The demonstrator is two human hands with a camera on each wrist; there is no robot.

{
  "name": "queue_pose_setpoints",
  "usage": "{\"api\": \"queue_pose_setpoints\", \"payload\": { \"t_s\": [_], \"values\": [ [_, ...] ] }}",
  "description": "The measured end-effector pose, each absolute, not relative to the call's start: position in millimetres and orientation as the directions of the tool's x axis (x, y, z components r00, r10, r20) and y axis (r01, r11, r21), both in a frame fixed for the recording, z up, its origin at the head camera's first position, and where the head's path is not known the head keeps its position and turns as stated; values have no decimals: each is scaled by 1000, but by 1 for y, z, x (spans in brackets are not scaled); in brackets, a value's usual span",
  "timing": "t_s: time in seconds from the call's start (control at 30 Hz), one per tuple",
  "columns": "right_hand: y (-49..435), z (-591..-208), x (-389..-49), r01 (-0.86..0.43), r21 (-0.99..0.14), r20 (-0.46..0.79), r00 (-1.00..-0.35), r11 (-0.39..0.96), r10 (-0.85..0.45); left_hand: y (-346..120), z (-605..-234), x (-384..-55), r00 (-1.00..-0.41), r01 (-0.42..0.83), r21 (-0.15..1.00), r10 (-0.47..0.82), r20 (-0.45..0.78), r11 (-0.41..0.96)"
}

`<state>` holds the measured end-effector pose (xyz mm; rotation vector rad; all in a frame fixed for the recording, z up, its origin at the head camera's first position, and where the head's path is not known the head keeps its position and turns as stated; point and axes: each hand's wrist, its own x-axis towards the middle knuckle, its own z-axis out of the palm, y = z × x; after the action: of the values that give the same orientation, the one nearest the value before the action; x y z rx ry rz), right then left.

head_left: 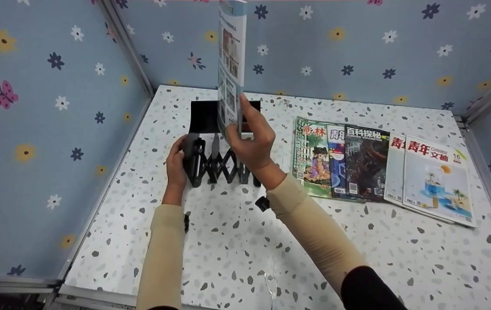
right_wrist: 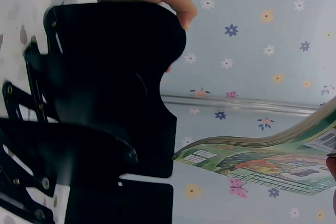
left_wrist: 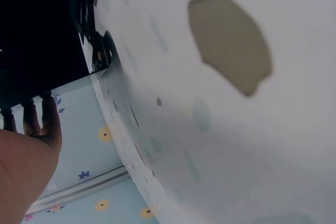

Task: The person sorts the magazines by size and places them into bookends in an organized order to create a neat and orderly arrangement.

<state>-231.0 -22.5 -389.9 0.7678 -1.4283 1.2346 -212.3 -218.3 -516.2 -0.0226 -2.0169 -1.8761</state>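
Note:
My right hand [head_left: 254,137] pinches a magazine [head_left: 231,64] near its lower edge and holds it upright over a black expandable book rack [head_left: 223,165]. The right wrist view shows the magazine's [right_wrist: 283,163] green illustrated cover and curved page edges, with only a bit of that hand at the frame's right edge. My left hand [head_left: 176,165] rests against the outer side of the rack's left end plate, fingers extended along it. In the left wrist view these fingers [left_wrist: 50,116] touch the plate's edge. From the right wrist, the rack's upright plates [right_wrist: 115,77] and crisscross links show close up.
To the right, several magazines [head_left: 368,163] lie overlapping on the speckled white table [head_left: 228,258]. Flowered blue panels [head_left: 314,51] wall the table at the back and both sides. A small black object [head_left: 262,203] shows beside the right sleeve.

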Motion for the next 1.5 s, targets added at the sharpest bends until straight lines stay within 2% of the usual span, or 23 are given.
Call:
{"api": "queue_pose_setpoints", "payload": {
  "t_s": [0.17,0.37,0.7,1.17,1.5],
  "values": [
    [-39,-397,-232,-913,-289,955,-256,287,148,-219,-517,-213,-930,267,961,-240,277,74],
    [-55,-410,-233,-887,-328,944,-299,326,138,-219,-517,-215,-923,286,953,-239,302,99],
    [-76,-424,-231,-845,-358,933,-332,398,137,-219,-517,-214,-917,309,945,-230,325,104],
    [-80,-462,-232,-810,-357,930,-352,466,103,-219,-518,-214,-927,283,953,-225,300,104],
    [-80,-474,-230,-804,-323,942,-323,499,90,-218,-516,-215,-926,265,955,-241,291,134]
  ]
}}
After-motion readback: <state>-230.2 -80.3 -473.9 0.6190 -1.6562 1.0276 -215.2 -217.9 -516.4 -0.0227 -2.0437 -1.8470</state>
